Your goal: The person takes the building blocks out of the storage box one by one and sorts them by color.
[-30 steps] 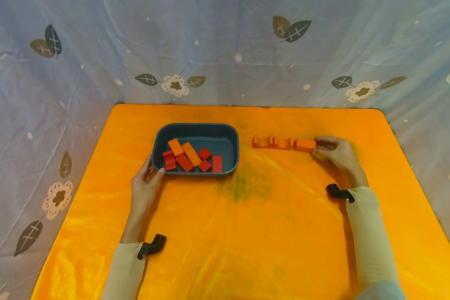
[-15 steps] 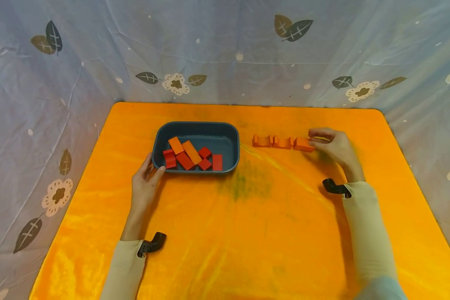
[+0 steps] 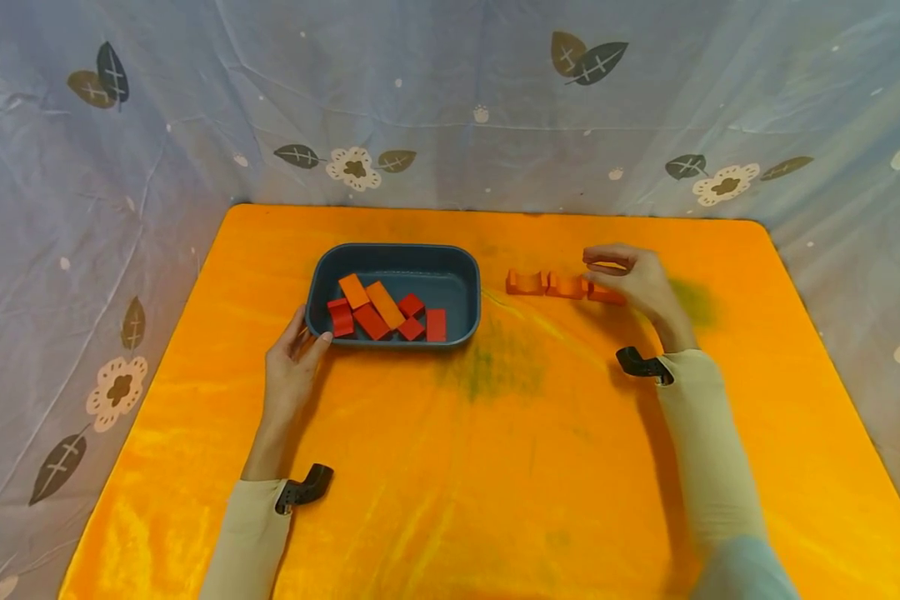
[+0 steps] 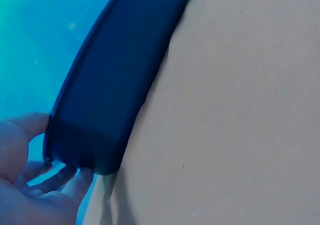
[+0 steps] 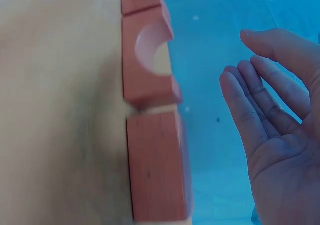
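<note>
My left hand (image 3: 288,371) grips the near left corner of a dark blue rectangular container (image 3: 453,287), thumb at the front rim and fingers along the end wall. The left wrist view shows the container's outer wall (image 4: 110,80) with fingertips against its end. On the right, an orange row stands on the table: two blocks with a rounded notch, one at its left end (image 3: 525,285) and one in the middle (image 3: 565,287), then a plain rectangular block (image 3: 604,296). My right hand (image 3: 641,279) hovers over this row, fingers apart and holding nothing; it partly hides the plain block.
Several red and orange blocks (image 3: 385,306) lie heaped in the left and middle of the container. A yellow cloth (image 3: 495,483) with greenish stains covers the table. Behind and at both sides hangs a grey-blue curtain (image 3: 480,67) with leaves and flowers.
My right hand has let go of the plain orange block's right end, risen and moved left over the row. The left hand and container stay put.
</note>
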{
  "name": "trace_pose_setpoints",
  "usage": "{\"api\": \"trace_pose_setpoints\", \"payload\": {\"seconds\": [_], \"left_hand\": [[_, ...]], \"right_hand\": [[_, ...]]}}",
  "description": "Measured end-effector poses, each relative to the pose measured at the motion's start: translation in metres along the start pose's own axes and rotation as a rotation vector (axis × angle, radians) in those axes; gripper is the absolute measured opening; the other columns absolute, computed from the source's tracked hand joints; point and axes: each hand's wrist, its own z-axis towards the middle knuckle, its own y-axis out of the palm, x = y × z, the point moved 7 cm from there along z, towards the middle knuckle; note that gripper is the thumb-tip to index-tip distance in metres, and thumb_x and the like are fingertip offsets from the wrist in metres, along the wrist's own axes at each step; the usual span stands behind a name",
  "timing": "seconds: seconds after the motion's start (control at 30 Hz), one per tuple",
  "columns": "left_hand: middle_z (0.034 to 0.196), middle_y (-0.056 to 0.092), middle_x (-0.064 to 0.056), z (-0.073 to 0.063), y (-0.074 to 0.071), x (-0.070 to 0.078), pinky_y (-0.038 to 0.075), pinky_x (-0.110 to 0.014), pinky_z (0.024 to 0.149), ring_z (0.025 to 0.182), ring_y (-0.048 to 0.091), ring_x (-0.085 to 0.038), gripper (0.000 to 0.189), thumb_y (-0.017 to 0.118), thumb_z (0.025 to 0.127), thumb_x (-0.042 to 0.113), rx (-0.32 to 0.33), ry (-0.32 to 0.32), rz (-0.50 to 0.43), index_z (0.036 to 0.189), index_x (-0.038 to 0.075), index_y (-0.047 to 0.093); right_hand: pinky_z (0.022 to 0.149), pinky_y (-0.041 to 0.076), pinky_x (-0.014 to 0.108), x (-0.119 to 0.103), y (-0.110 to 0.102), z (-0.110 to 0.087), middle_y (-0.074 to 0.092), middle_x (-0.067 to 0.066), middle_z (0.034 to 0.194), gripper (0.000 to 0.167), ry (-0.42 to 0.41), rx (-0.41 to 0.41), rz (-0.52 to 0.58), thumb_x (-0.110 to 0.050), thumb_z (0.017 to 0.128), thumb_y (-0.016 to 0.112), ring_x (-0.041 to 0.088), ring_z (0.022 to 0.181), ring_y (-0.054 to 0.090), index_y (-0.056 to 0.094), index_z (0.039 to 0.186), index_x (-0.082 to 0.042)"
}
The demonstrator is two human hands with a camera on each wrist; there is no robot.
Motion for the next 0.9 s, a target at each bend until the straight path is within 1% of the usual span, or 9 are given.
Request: {"api": "trace_pose_setpoints", "payload": {"seconds": [0.13,0.3,0.47,0.5,0.6,0.73,0.8,0.87,0.9], "left_hand": [[0.156,0.035,-0.006,-0.001,-0.001,0.0,0.035,-0.03,0.113,0.142,0.035,-0.022,0.067,0.065,0.096,0.021,0.006,-0.004,0.006,0.153,0.007,0.031],[0.156,0.034,-0.006,-0.001,-0.001,-0.001,0.035,-0.031,0.113,0.142,0.036,-0.021,0.066,0.063,0.097,0.02,0.004,-0.01,-0.007,0.153,0.008,0.031],[0.157,0.033,-0.006,-0.001,0.0,0.001,0.036,-0.031,0.113,0.141,0.036,-0.022,0.065,0.062,0.097,0.016,-0.006,-0.005,-0.029,0.154,0.007,0.03],[0.156,0.033,-0.006,-0.001,0.0,0.001,0.036,-0.032,0.113,0.141,0.036,-0.022,0.065,0.062,0.097,0.016,-0.008,-0.001,-0.034,0.153,0.007,0.03],[0.156,0.033,-0.006,-0.001,0.0,0.002,0.034,-0.034,0.114,0.142,0.035,-0.021,0.065,0.062,0.097,0.015,-0.011,0.007,-0.044,0.153,0.006,0.03],[0.156,0.033,-0.007,-0.001,0.0,0.002,0.033,-0.034,0.115,0.142,0.035,-0.023,0.065,0.063,0.097,0.014,-0.012,0.012,-0.039,0.153,0.007,0.031],[0.156,0.033,-0.007,0.0,0.0,0.002,0.033,-0.032,0.115,0.142,0.035,-0.023,0.065,0.063,0.096,0.014,-0.01,0.008,-0.031,0.153,0.008,0.032],[0.157,0.033,-0.007,0.0,0.0,0.002,0.033,-0.03,0.114,0.142,0.034,-0.023,0.065,0.063,0.096,0.015,-0.01,0.006,-0.026,0.153,0.009,0.031],[0.157,0.032,-0.007,0.0,0.0,0.002,0.034,-0.03,0.114,0.142,0.034,-0.023,0.065,0.063,0.096,0.015,-0.011,0.006,-0.027,0.153,0.009,0.032]], "right_hand": [[0.085,0.055,0.018,-0.007,0.013,0.006,0.064,0.014,0.127,0.039,-0.011,-0.021,-0.03,-0.01,0.089,0.073,0.021,0.113,0.064,0.065,0.126,-0.004],[0.086,0.057,0.024,-0.016,0.031,0.013,0.061,0.019,0.13,0.042,-0.02,-0.06,-0.028,-0.01,0.088,0.074,0.032,0.118,0.06,0.064,0.127,-0.001],[0.087,0.056,0.024,-0.024,0.05,0.02,0.057,0.021,0.134,0.044,-0.033,-0.106,-0.017,-0.009,0.088,0.074,0.033,0.119,0.059,0.061,0.128,0.004],[0.087,0.056,0.025,-0.026,0.054,0.021,0.057,0.022,0.134,0.043,-0.041,-0.118,-0.012,-0.009,0.088,0.074,0.034,0.119,0.059,0.062,0.128,0.003],[0.091,0.055,0.026,-0.032,0.066,0.025,0.058,0.019,0.134,0.042,-0.05,-0.149,-0.022,-0.012,0.088,0.074,0.035,0.119,0.059,0.064,0.127,0.0],[0.095,0.053,0.028,-0.04,0.081,0.027,0.061,0.014,0.13,0.041,-0.07,-0.182,-0.089,-0.016,0.088,0.075,0.031,0.118,0.06,0.065,0.126,-0.003],[0.096,0.053,0.03,-0.043,0.089,0.028,0.061,0.015,0.131,0.042,-0.084,-0.211,-0.088,-0.015,0.089,0.074,0.033,0.119,0.059,0.064,0.127,-0.001],[0.094,0.055,0.03,-0.047,0.098,0.03,0.061,0.015,0.129,0.04,-0.107,-0.235,-0.094,-0.014,0.089,0.073,0.034,0.118,0.06,0.064,0.126,-0.001],[0.093,0.055,0.031,-0.049,0.103,0.031,0.06,0.016,0.129,0.039,-0.117,-0.249,-0.075,-0.011,0.089,0.073,0.036,0.118,0.059,0.064,0.126,0.0]]}}
